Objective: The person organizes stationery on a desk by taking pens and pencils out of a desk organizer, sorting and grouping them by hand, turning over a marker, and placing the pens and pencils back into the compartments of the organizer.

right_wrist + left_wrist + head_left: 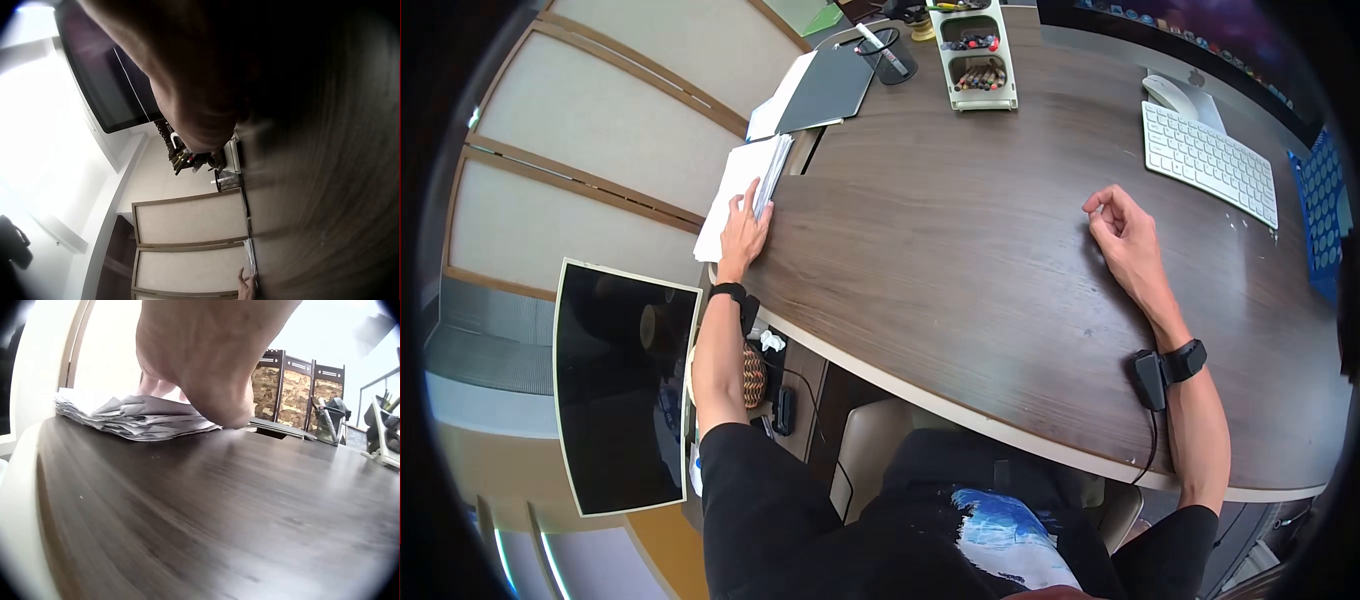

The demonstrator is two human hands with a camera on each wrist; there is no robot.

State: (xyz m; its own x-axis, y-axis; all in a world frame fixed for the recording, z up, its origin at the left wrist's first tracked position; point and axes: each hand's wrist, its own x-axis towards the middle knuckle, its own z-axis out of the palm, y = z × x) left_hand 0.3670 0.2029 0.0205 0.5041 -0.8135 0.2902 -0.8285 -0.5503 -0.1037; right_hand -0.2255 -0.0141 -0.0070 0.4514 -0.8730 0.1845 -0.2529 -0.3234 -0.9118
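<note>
My left hand (744,238) rests on a stack of white paper (718,218) at the desk's left edge, its fingers spread over the sheets. In the left wrist view the stack (147,419) shows many uneven, slightly wavy layers, with the hand right over its edge. On the right side of the desk my right hand (1128,238) lies loosely curled on its side, with nothing in its fingers. Beyond the paper lies a dark grey folder (828,88) with white sheets under it.
A white keyboard (1210,162) and mouse (1170,96) sit below a monitor (1200,40). At the back stand a mesh pen cup (892,62) and a white organizer (985,103) with pens. A blue basket (1322,205) is far right. A dark screen (625,390) stands left.
</note>
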